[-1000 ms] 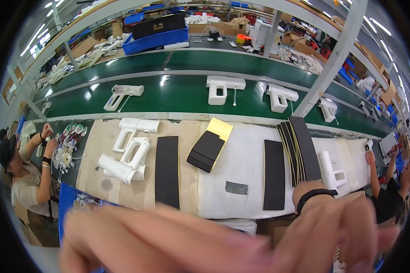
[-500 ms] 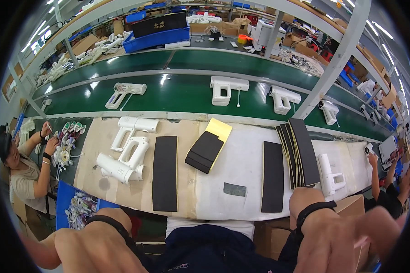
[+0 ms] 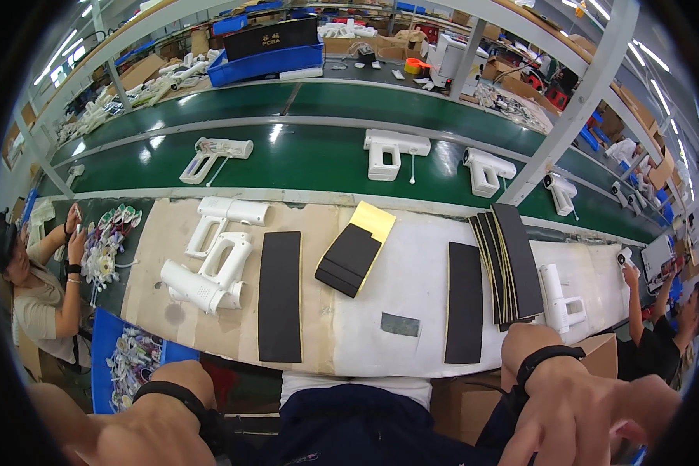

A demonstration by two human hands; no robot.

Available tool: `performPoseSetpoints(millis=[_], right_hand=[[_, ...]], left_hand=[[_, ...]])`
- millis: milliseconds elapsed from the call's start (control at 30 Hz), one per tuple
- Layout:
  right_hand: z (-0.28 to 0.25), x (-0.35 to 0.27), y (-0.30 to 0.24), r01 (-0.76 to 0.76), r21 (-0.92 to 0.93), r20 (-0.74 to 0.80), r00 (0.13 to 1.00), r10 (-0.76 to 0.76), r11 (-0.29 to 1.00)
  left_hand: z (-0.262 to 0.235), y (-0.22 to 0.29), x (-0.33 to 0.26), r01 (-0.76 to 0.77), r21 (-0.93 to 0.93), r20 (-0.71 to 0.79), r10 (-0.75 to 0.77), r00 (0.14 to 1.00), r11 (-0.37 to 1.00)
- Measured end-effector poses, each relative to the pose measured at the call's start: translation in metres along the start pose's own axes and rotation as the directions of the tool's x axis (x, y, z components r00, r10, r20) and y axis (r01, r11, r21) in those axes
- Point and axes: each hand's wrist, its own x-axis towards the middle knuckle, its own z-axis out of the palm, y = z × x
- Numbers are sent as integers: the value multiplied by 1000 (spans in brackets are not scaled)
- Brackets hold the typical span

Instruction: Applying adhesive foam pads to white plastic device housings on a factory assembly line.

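Both my hands are raised close to the camera, at the lower corners, with the forearms beyond them and a black band round each wrist. My left hand (image 3: 128, 431) is cut by the lower edge; its fingertips are hidden. My right hand (image 3: 586, 412) shows bent knuckles and part of the fingers, but their ends run out of view. Neither hand touches the bench (image 3: 365, 342). On it lie a black foam strip (image 3: 279, 299) at left, another foam strip (image 3: 464, 303) at right, and a fanned stack of foam strips (image 3: 516, 264). A partly peeled foam piece with yellow backing (image 3: 379, 221) lies between.
Two white gun-shaped housings (image 3: 202, 287) lie at left, another white housing (image 3: 561, 299) at right. Beyond runs a green conveyor (image 3: 303, 159) carrying several housings. A blue bin of small parts (image 3: 105, 361) stands lower left. One person (image 3: 43, 303) works at left, another (image 3: 668, 334) at right.
My left hand has shifted slightly down and toward the left edge. The right hand and wrist have moved a little right. The view has tilted slightly; the foam strips lie as before.
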Motion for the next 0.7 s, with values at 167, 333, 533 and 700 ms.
performPoseSetpoints(millis=[167, 333, 533, 700], right_hand=[[-7, 7, 26, 222, -65, 70, 974, -218, 973], [-9, 31, 54, 499, -132, 160, 864, -478, 857], [-17, 21, 84, 684, -119, 264, 720, -642, 719], [-33, 17, 91, 810, -99, 337, 574, -747, 578]], left_hand=[[-3, -14, -2, -166, 91, -74, 173, 982, 982], [7, -74, 18, -313, 130, -94, 326, 941, 941], [31, -134, 45, -463, 316, -146, 525, 838, 828], [25, -147, 53, -548, 468, -156, 675, 721, 693]])
